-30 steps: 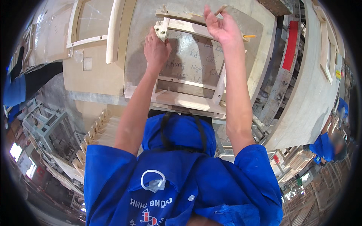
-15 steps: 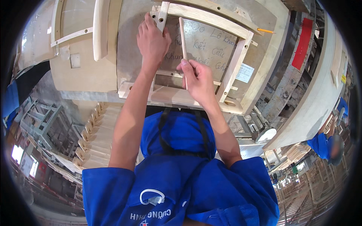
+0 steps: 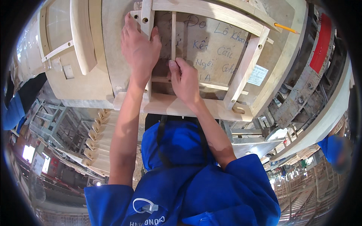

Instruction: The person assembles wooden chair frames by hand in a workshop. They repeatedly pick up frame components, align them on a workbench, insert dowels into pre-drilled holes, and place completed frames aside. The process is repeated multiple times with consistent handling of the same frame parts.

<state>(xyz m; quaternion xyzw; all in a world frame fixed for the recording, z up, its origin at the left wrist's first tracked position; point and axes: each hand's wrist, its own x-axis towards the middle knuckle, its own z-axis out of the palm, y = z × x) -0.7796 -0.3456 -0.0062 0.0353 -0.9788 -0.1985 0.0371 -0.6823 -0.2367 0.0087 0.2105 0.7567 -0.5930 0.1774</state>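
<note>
Wooden frame: lies on the board, rails already meeting at corners. Slim stick: inside the frame, pinched in the right hand; whether its far end is seated cannot be told. Left hand: thumb and fingers astride, gripping the holed post.

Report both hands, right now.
Left hand: closed around the corner of the wooden frame.
Right hand: closed, holding a thin wooden stick.
</note>
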